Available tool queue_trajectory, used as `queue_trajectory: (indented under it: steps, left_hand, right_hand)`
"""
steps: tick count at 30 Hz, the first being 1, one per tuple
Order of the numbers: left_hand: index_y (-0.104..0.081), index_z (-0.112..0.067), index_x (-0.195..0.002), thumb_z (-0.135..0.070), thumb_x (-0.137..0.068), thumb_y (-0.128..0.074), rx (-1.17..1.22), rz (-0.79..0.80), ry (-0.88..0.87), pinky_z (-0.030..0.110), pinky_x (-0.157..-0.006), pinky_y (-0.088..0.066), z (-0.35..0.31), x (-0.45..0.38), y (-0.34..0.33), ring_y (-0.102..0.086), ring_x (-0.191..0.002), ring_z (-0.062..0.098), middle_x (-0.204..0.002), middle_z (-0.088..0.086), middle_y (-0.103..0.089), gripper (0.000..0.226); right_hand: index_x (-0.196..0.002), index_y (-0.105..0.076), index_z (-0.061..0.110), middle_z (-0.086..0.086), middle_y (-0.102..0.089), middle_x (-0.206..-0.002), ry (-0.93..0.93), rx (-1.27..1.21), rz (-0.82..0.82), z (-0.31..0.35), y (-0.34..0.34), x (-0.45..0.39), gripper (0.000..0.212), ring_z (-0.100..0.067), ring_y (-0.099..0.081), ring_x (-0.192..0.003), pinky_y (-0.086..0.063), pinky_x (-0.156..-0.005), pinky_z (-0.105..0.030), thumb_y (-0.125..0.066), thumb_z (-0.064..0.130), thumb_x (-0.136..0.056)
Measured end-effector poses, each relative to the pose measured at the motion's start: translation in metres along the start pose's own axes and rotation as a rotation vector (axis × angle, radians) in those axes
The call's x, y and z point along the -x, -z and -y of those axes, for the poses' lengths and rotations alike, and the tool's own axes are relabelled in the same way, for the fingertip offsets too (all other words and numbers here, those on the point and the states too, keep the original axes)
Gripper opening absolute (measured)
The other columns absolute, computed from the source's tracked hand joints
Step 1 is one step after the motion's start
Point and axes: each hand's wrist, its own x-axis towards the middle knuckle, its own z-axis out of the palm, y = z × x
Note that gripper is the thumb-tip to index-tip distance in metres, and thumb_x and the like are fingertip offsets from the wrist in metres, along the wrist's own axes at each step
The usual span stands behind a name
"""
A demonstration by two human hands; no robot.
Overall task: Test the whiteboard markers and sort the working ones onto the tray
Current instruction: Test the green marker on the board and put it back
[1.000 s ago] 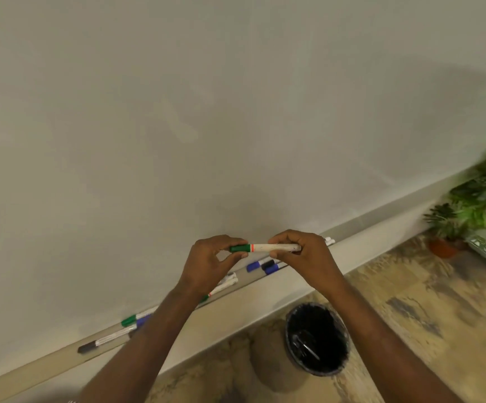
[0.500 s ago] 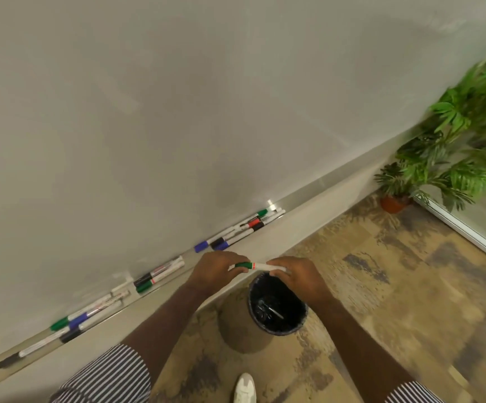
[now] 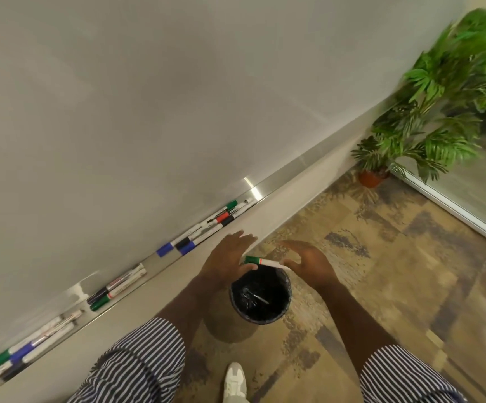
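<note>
A white marker with a green cap (image 3: 262, 261) hangs level just above the far rim of the black bin (image 3: 260, 298). My left hand (image 3: 227, 261) is at its capped end, fingers spread, thumb by the cap. My right hand (image 3: 308, 264) is at the other end, fingers also spread apart. Neither hand is closed around the marker. Along the foot of the whiteboard (image 3: 149, 97) runs the metal tray (image 3: 279, 175). It holds several markers in groups: one (image 3: 207, 225) just beyond my left hand, one (image 3: 117, 286) further left, one (image 3: 29, 350) at the far left.
The bin stands on patterned carpet (image 3: 381, 271), close to the wall, and has a dark liner with something thin inside. A potted plant (image 3: 372, 177) fills the right corner beside a glass panel (image 3: 468, 199). My white shoe (image 3: 234, 379) is below the bin.
My view has dropped from the whiteboard to the floor. Both hands carried the green-capped marker down from tray height to over the bin, and their fingers have now spread off it.
</note>
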Motion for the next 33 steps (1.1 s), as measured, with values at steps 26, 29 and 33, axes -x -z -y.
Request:
queue_trajectory:
  steps: [26,29,33]
  left_hand:
    - [-0.020,-0.020,-0.159,-0.050,-0.100,-0.048,-0.231,-0.132,0.376,0.040,-0.126,0.001,0.073,0.142,0.054,-0.011,-0.155,0.022,-0.167,0.001,-0.019,0.072]
    - [-0.030,-0.017,-0.157,-0.050,-0.098,-0.047,-0.274,-0.165,0.437,0.044,-0.125,-0.006,0.085,0.168,0.059,-0.023,-0.152,0.027,-0.163,0.006,-0.031,0.070]
    - [-0.031,-0.014,-0.156,-0.049,-0.098,-0.045,-0.299,-0.177,0.516,0.047,-0.125,-0.012,0.100,0.202,0.061,-0.025,-0.151,0.029,-0.161,0.008,-0.033,0.069]
  right_hand:
    - [-0.151,-0.045,0.017,-0.004,-0.041,-0.158,0.541,0.172,0.108,0.148,-0.116,-0.047,0.074,-0.024,-0.039,-0.146,-0.027,-0.120,-0.036,-0.042,0.065,-0.096]
    - [-0.147,-0.051,0.013,-0.007,-0.048,-0.154,0.646,0.186,0.125,0.170,-0.137,-0.052,0.074,-0.028,-0.046,-0.142,-0.041,-0.114,-0.048,-0.041,0.064,-0.095]
    - [-0.148,-0.050,0.014,-0.005,-0.047,-0.155,0.717,0.198,0.172,0.204,-0.158,-0.052,0.073,-0.026,-0.045,-0.143,-0.038,-0.116,-0.046,-0.041,0.063,-0.095]
